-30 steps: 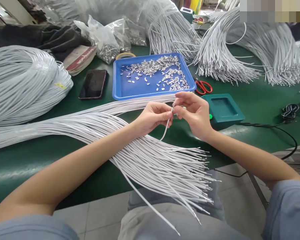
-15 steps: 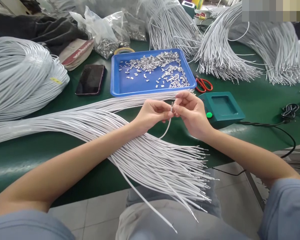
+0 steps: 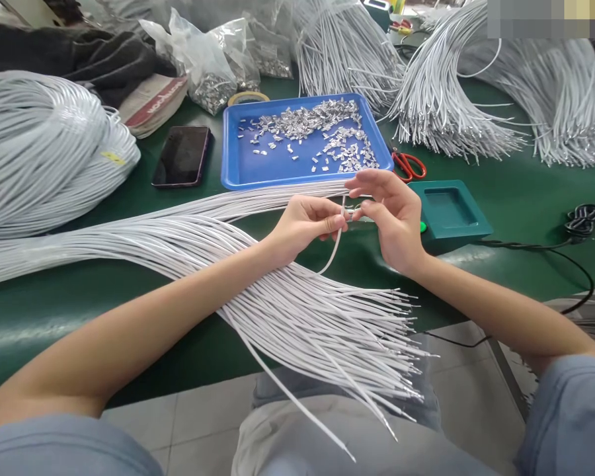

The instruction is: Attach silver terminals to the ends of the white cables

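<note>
My left hand (image 3: 310,225) pinches a single white cable (image 3: 336,248) between thumb and fingertips, close to its upper end. The cable's tip stands up above the thumb, and its lower part curves down to the bundle under my forearm. Just right of this tip is my right hand (image 3: 391,215), its upper fingers lifted and apart. Its thumb and a lower finger come together by a small shiny bit beside the cable, too small to make out. Below, the bundle of white cables (image 3: 297,317) fans out over the table edge, with bare metal ends.
Beyond my hands lies a blue tray (image 3: 258,178) with many small metal terminals (image 3: 307,122). Red-handled scissors (image 3: 410,165) and a green device (image 3: 453,221) are to the right, a phone (image 3: 182,157) to the left. Coiled cable (image 3: 44,152) and bags of metal parts (image 3: 213,92) lie further off.
My right hand has drawn a little to the right, away from my left fingertips, and its upper fingers have spread. My left hand still holds the cable.
</note>
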Tool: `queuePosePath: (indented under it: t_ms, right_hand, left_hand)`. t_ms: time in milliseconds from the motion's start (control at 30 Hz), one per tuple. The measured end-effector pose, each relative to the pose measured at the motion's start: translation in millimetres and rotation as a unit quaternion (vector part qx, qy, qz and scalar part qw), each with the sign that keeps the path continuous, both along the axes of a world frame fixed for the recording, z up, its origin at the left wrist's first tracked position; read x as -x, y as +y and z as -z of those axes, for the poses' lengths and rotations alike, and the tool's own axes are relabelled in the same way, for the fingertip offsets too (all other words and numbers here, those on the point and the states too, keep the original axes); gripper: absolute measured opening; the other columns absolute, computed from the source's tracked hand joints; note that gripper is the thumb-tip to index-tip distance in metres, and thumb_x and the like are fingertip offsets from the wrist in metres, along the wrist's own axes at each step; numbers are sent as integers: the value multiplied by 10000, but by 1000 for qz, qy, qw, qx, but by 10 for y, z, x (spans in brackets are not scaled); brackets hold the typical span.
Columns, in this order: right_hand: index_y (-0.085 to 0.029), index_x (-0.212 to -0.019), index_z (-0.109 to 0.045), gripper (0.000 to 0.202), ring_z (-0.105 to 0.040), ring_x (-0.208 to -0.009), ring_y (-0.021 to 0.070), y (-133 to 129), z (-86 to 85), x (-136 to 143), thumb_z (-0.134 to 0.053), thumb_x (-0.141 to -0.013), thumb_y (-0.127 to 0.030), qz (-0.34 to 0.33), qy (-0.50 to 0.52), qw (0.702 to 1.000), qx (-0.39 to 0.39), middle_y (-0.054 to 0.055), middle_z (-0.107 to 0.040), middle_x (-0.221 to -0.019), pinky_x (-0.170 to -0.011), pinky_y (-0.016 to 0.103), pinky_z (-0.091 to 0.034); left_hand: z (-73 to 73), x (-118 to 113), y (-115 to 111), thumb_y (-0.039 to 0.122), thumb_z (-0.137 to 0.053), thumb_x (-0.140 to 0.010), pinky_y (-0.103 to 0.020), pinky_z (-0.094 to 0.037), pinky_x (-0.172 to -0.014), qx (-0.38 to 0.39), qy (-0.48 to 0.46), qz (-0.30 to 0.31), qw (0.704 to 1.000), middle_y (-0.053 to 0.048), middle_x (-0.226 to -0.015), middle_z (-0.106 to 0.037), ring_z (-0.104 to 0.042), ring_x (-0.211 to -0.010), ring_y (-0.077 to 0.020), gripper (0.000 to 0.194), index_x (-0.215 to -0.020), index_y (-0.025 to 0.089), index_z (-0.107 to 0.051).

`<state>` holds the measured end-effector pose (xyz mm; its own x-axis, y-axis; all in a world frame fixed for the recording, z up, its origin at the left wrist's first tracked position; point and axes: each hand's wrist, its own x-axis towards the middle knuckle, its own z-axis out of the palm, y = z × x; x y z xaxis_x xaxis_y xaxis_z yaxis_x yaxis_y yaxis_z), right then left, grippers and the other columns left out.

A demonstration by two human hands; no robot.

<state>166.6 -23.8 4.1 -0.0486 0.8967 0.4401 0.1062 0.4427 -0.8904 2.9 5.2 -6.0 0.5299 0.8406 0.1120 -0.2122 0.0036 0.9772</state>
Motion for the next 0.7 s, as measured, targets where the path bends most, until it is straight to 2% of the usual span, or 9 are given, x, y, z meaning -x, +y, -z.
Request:
queuePosePath:
  t_ms: [167, 367, 567, 700]
  right_hand:
    - [-265, -1057, -618, 301, -638, -990, 171, -26, -9, 0, -483, -800, -187, -7, -16, 1000, -16, 12, -675, -1067, -689, 304, -575]
    - [-277, -1025, -645, 276, -641, -987, 175, -36, 4, -5, -507, -802, -192, -3, 7, 1000, 6, 5, -673, -1044, -682, 309, -567]
    - [-274, -956, -644, 175, -653, -916, 179, -31, -12, 1, -542, -818, -238, 33, 9, 999, 38, 12, -657, -891, -635, 309, -554]
    - [-253, -904, -617, 92, -653, -886, 164, -4, -25, 4, -582, -825, -285, 37, 23, 998, 45, 15, -650, -888, -598, 279, -535]
  left_hand:
    - [12, -2, 5, 416, -808, -692, -183, -392, -457, 4, -7, -3, 1000, -28, -630, -662, -553, -521, -71, 304, -714, 124, -727]
    - [-10, -6, 2, 433, -828, -657, -180, -379, -441, 18, -1, -21, 1000, -27, -636, -662, -544, -490, -62, 338, -707, 120, -711]
    - [-30, -6, -8, 442, -836, -637, -181, -368, -430, 31, 8, -33, 999, -26, -623, -661, -543, -477, -64, 357, -712, 116, -709]
    - [-29, 0, -11, 445, -846, -617, -186, -383, -445, 31, 14, -33, 999, -25, -617, -655, -524, -479, -58, 367, -712, 115, -717]
